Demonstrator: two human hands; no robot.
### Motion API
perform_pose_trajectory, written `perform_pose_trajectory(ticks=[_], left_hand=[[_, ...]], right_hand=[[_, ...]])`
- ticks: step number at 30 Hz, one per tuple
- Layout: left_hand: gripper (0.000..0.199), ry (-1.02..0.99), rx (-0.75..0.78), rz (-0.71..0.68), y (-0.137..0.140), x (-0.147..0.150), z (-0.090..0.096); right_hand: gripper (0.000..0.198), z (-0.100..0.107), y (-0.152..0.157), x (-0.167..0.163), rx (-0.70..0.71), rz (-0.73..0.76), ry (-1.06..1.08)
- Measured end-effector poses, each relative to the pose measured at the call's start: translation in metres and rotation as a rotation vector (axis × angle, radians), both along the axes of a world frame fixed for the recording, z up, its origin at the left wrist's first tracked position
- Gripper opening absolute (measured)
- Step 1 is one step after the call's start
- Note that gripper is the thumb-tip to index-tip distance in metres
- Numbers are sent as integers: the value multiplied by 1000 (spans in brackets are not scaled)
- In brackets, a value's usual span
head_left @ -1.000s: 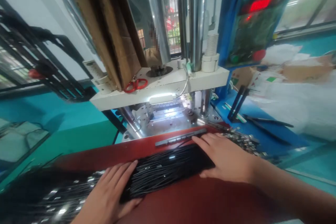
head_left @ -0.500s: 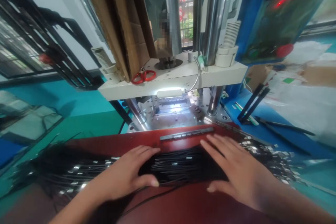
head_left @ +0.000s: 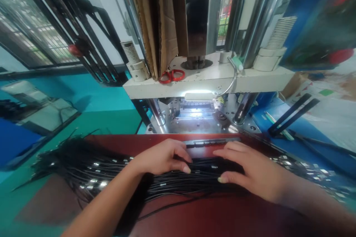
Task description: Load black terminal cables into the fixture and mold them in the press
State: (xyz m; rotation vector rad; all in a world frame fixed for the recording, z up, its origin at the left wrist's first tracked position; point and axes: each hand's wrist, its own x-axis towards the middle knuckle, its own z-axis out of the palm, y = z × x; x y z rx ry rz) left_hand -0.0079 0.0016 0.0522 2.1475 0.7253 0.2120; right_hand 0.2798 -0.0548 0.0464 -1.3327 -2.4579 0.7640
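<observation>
A thick bundle of black cables (head_left: 172,187) with small shiny metal ends lies across a reddish-brown board. Above the bundle's middle is my left hand (head_left: 164,157), fingers bent downward and the thumb slightly apart from them; no cable shows in its grasp. My right hand (head_left: 250,168) hovers over the right part of the bundle with fingers stretched and thumb spread, holding nothing visible. Just beyond the fingertips a narrow dark metal strip (head_left: 203,143) with notches lies near the board's far edge. Part of the bundle is hidden under both hands and forearms.
Behind the board (head_left: 205,214) stands a press with a white plate (head_left: 239,81), steel posts and a lit lamp (head_left: 198,96). Red-handled scissors (head_left: 172,76) rest on the plate beside folded cardboard (head_left: 167,26). Black tools (head_left: 319,142) lie on the blue surface at right.
The view has shifted left. My left hand has moved inward to the right and its fingers have curled. My right hand's fingers have come closer together, and the hands are nearer each other.
</observation>
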Motion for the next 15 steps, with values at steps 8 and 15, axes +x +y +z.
perform_pose_trajectory(ticks=[8, 15], left_hand=[[23, -135, -119, 194, -4, -6, -10], [23, -123, -207, 218, -6, -6, -9]], right_hand=[[26, -2, 9, -4, -51, -21, 91], [28, 7, 15, -12, -149, -61, 137]])
